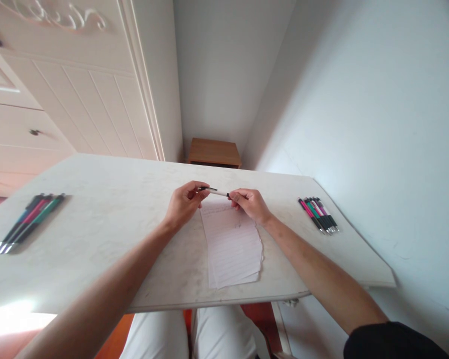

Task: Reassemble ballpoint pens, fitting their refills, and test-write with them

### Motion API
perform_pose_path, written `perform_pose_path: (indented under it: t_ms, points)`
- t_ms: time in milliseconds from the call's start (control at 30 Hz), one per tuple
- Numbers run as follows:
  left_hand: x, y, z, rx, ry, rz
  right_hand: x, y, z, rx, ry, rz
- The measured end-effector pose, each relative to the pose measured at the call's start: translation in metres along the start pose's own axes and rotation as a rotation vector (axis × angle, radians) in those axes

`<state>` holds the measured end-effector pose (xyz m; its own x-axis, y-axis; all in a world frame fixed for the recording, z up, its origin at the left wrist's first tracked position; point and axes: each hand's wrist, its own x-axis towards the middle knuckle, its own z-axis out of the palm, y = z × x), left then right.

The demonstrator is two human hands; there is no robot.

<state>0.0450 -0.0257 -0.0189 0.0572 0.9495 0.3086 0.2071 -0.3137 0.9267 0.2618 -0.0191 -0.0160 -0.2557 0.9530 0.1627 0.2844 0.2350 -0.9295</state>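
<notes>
Both hands hold one white and black pen [219,192] level above the far end of some lined paper [234,249]. The fingers of my left hand [185,202] pinch its black clip end. At the other end, my right hand [251,203] grips the dark part, so the tip is hidden by the fingers. The paper is a few stacked sheets with a ragged right edge, and faint writing shows near the top.
Several pens [30,224] lie side by side on the left of the white table [134,199]. Another row of pens [319,215] lies on the right, near the wall [377,124]. Beyond the far edge stands a small wooden cabinet [214,151]; white furniture [97,99] rises at the left.
</notes>
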Motion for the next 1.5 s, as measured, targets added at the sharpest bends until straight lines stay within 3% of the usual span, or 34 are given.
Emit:
perform_pose_path:
  t_ms: [333, 600, 767, 867, 967, 1333, 1500]
  points:
    - [-0.004, 0.009, -0.001, 0.15, 0.026, -0.043, -0.002, -0.002, 0.004, 0.002, 0.021, -0.026]
    - [-0.006, 0.01, 0.0, 0.075, 0.067, -0.15, -0.002, -0.002, 0.005, 0.025, 0.017, -0.011]
    - [0.0, 0.001, -0.003, -0.117, 0.091, -0.012, -0.001, 0.0, 0.004, 0.032, 0.028, 0.026]
    - [0.001, 0.002, -0.003, -0.128, 0.042, 0.044, 0.001, 0.001, 0.002, 0.053, 0.05, 0.028]
    - [0.001, 0.003, -0.003, -0.047, -0.001, -0.006, 0.002, 0.002, 0.002, 0.074, 0.041, 0.034]
    - [-0.003, 0.002, -0.005, 0.071, 0.071, -0.141, 0.0, 0.002, 0.005, 0.083, 0.028, 0.014]
    - [-0.001, 0.002, -0.007, -0.013, 0.129, -0.053, 0.002, 0.003, 0.003, 0.094, 0.053, 0.006]
